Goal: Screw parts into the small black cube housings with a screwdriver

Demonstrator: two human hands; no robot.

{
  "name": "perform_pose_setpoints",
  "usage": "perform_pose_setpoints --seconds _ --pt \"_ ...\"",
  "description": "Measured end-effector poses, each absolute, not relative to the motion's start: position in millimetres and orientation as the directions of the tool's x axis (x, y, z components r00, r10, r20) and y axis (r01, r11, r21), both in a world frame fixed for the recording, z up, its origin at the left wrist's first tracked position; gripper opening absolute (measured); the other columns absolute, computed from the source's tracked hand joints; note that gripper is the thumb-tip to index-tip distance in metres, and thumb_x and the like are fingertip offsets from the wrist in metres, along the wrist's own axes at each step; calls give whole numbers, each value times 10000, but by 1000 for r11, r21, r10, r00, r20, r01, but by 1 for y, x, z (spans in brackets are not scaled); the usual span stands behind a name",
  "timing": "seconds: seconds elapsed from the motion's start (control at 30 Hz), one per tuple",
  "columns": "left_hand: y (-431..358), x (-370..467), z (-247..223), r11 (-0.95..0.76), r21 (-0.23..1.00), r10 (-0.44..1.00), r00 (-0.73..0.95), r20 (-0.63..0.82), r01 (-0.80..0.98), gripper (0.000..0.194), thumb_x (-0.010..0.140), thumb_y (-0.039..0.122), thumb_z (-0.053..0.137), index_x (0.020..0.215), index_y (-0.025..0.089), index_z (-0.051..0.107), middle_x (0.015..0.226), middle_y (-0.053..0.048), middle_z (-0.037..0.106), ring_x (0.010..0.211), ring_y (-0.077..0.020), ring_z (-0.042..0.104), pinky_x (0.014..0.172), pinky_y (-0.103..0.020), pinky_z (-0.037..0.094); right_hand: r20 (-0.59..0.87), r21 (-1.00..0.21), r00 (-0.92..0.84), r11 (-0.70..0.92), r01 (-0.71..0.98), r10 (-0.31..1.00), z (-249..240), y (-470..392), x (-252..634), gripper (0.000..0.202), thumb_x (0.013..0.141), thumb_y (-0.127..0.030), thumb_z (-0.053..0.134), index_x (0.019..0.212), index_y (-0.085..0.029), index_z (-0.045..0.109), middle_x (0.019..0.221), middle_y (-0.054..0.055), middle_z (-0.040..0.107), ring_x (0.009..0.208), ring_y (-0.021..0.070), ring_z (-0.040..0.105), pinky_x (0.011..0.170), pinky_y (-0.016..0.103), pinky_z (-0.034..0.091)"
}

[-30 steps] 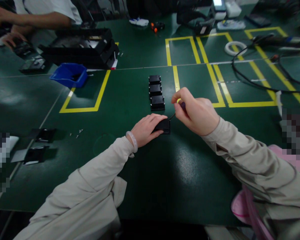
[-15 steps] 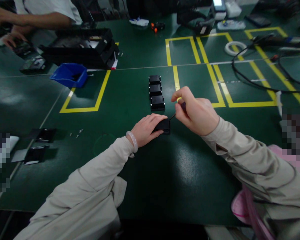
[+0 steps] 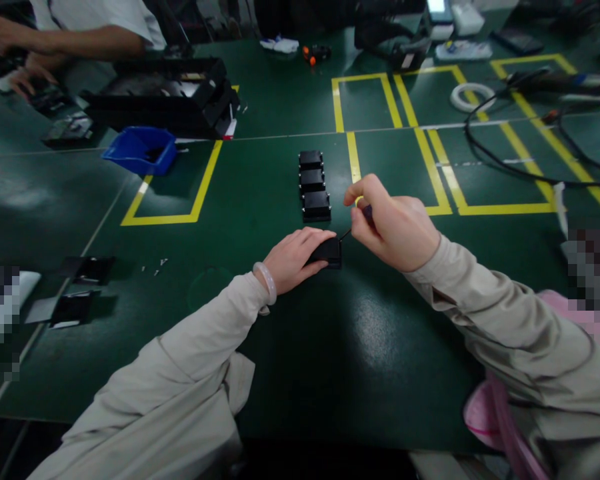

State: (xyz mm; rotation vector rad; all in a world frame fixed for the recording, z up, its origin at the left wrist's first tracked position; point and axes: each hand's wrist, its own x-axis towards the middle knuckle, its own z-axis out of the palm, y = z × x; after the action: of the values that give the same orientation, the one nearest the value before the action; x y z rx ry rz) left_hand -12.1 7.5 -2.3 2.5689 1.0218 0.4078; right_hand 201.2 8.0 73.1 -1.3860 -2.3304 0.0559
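Green table (image 3: 300,373), head view. The black block (image 3: 331,251) lies flat on it, a little right of centre, just nearer the wearer than a row of three black blocks (image 3: 314,180).

Long axis of the held block: appears to run left to right across the wearer's front. Right end bare, squared off; left end hidden under the hand, so full length cannot be read.

Left hand (image 3: 291,261): clamped on the block from the left, fingers along the far side, thumb along the near side. Pale bracelet (image 3: 265,283) at the wrist.

Right hand (image 3: 394,225): closed round the dark handle of a screwdriver (image 3: 346,234). Tool tilted — handle up and to the right, thin shaft slanting down and left, pointing at the block's far right corner. Contact at the tip too fine to tell.

The three blocks line up one behind another, the row running away from the wearer; bright studs show along left and right sides.

Well off to the left: a few small silvery pieces (image 3: 163,261), loose. Farther back, a blue bin (image 3: 143,150) with dark contents.
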Motion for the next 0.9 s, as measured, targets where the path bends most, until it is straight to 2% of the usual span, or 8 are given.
perform_pose_setpoints --seconds 0.33,0.57,0.8,0.9 --pt "8 -12 -2 -680 430 701 699 143 594 475 928 314 554 1360 164 423 1304 -123 533 1173 -264 524 1028 -435 437 315 -209 -439 512 833 842 74 7 201 322 956 -385 377 991 -156 600 646 13 612 539 127 553 563 233 318" --pt "8 -11 -1 -674 441 701 702 129 592 472 932 313 549 1361 164 422 1308 -125 533 1185 -264 520 1033 -443 434 358 -217 -404 496 841 842 70 8 199 284 944 -290 391 1125 -144 553 752 29 668 571 112 572 547 223 323" --pt "8 -12 -2 -680 435 699 702 140 590 473 928 313 552 1358 167 419 1307 -124 534 1178 -267 523 1027 -442 436 376 -173 -454 543 822 808 71 7 201 279 952 -339 395 1025 -146 583 689 20 653 561 121 581 541 229 321" --pt "8 -12 -2 -685 428 696 703 148 589 475 929 317 552 1358 162 418 1300 -122 537 1171 -265 526 1020 -434 441 378 -170 -451 539 825 809 71 7 201 283 953 -309 360 1007 -143 583 666 23 651 539 128 580 535 235 328"
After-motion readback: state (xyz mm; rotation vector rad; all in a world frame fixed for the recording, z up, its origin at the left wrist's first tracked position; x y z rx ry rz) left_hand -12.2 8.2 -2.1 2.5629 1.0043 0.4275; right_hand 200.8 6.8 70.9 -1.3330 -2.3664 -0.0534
